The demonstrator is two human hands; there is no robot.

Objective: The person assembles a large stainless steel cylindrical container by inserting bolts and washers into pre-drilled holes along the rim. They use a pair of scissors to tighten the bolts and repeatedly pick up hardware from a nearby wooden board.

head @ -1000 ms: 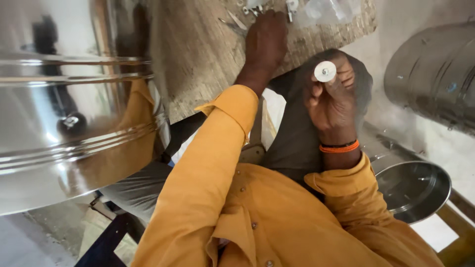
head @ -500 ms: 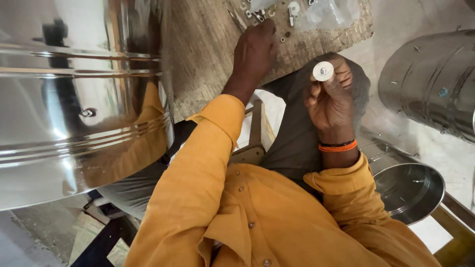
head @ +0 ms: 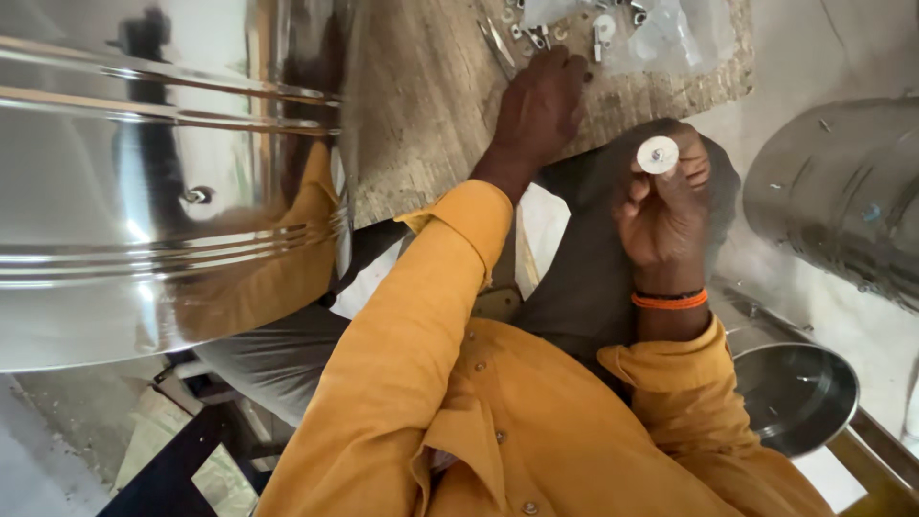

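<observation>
Right hand [head: 665, 206] pinches a washered fastener [head: 658, 154] upright, ready but unfitted; left hand [head: 541, 110], fingers curled, picks among loose hardware [head: 574, 24] just beyond it on the board [head: 431, 105].

L hand [head: 538, 110] reaching fwd, palm down; R hand [head: 663, 206] raised, fingers pinched.

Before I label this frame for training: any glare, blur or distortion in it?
Head view: strong reflections on the big steel drum, mirroring the orange sleeve; the small hardware by the left hand is soft; the disc in the right hand is sharp.
</observation>
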